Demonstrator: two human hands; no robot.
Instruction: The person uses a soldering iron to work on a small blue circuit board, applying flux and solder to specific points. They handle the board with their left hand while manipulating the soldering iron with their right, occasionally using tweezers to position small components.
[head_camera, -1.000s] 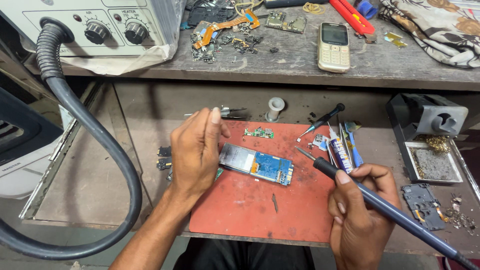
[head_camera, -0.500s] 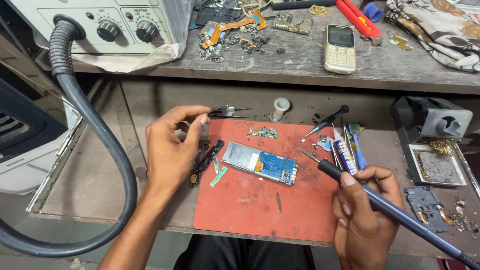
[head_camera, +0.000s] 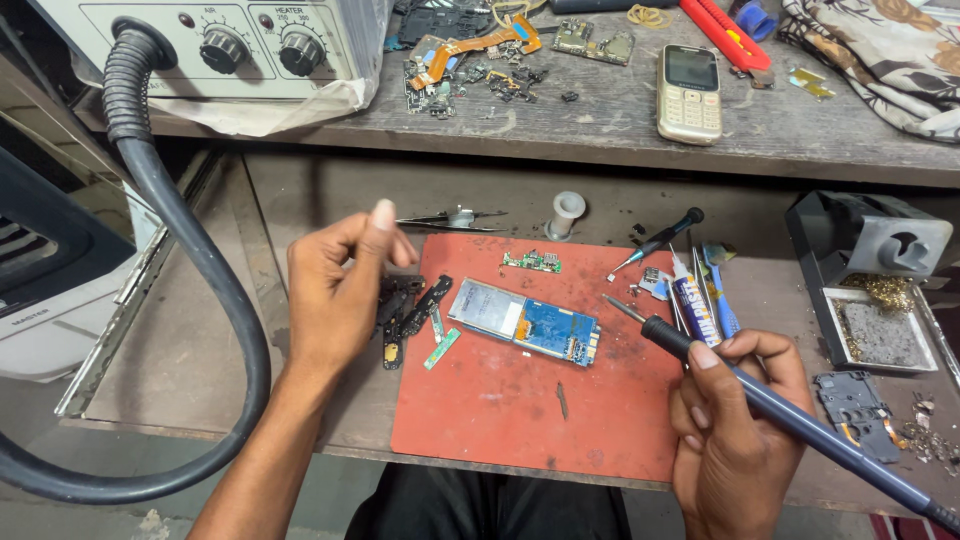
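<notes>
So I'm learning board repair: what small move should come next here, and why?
Probably bring the left hand back onto the opened phone board to steady it: the hand is lifted clear, while the right hand aims the soldering iron at it.

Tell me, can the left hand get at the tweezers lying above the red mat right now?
Probably yes. The left hand is raised, empty and close to the tweezers, and nothing lies between them.

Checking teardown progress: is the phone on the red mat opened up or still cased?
Opened up. The phone lies flat on the red mat, blue circuit board and metal shield exposed, no cover.
</notes>
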